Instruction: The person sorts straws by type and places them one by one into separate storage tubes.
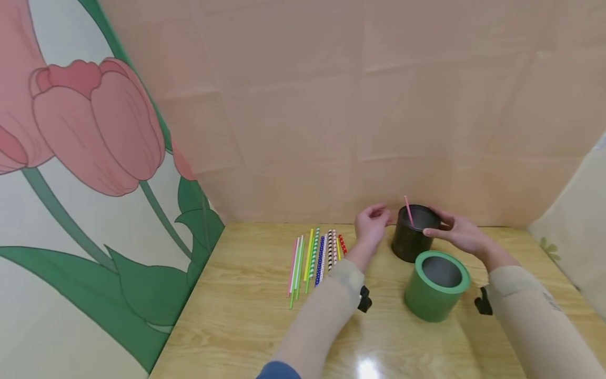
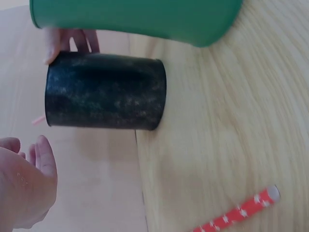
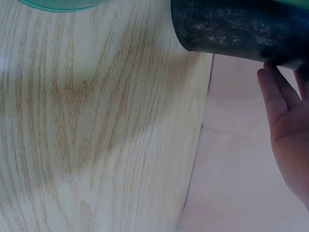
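Head view: what's on your table (image 1: 213, 337)?

— Green can (image 1: 428, 305) nearer me, black can (image 1: 409, 243) standing just behind it, by the back edge.

Hands?

— My right hand (image 1: 458, 232) grips the black can near its rim. My left hand (image 1: 371, 225) is just beside it, fingers loosely bent, nothing held.

Straws?

— Loose straws (image 1: 308, 255) lie to the left; one pink straw (image 1: 408, 211) leans in the black can.

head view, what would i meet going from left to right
Tulip picture → row of straws → left hand → black container → right hand
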{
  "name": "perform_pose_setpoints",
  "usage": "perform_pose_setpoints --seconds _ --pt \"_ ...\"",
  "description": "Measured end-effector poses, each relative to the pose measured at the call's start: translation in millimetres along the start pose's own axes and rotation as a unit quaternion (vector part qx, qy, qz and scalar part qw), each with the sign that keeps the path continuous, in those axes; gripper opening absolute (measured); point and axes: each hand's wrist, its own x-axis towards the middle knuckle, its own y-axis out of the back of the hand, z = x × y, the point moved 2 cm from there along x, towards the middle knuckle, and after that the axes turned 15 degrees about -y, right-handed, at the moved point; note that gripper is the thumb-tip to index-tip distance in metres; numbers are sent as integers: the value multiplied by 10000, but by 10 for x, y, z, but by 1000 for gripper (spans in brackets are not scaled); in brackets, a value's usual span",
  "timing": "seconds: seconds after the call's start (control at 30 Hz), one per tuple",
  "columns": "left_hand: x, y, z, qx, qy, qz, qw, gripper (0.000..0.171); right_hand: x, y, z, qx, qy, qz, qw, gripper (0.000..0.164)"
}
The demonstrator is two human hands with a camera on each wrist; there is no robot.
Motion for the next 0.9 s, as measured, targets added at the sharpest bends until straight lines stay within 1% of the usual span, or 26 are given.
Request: perform_pose_setpoints --seconds 0.1,0.23,0.33,0.5,0.63,0.73,0.9 --pt "10 106 -24 -245 40 -81 9997 18 6 2 19 12 -37 -14 10000 97" --pt "28 296 -39 -280 99 -235 9993 17 12 6 26 -4 -74 -27 10000 98" --pt "43 489 -49 -227 177 -376 9989 17 20 4 22 -15 -104 -60 9999 98" --pt "95 910 -46 -146 425 -605 9972 18 31 2 -1 -63 -88 -31 9999 98" --pt "154 1281 -30 35 620 -717 9955 25 45 -4 -8 -101 -68 15 9999 98" --pt "184 1545 -20 219 697 -686 9950 32 53 -8 -14 -87 -64 9 9999 98" --pt "239 1977 -56 367 678 -543 9955 31 63 -9 -34 -64 -94 -44 9999 99"
